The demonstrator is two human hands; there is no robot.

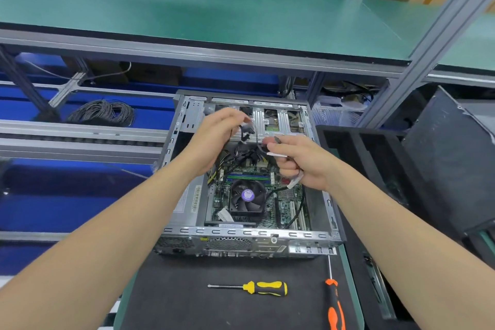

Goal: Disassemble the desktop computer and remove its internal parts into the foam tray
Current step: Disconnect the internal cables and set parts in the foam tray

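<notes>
Computer: open case lies flat on a black mat, port panel toward the person, long axis running away from them.
Left hand: above the case's far half, pinching a black connector.
Right hand: above the case's right side, gripping a white-tagged cable.
In the way: black wires hang over the case's fan.
Foam tray: just right of the case.
Screwdrivers: yellow one before the case, tip left; orange one at its front right corner.

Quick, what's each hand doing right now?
Left hand: pinches the black connector.
Right hand: grips a pale flat cable.
</notes>
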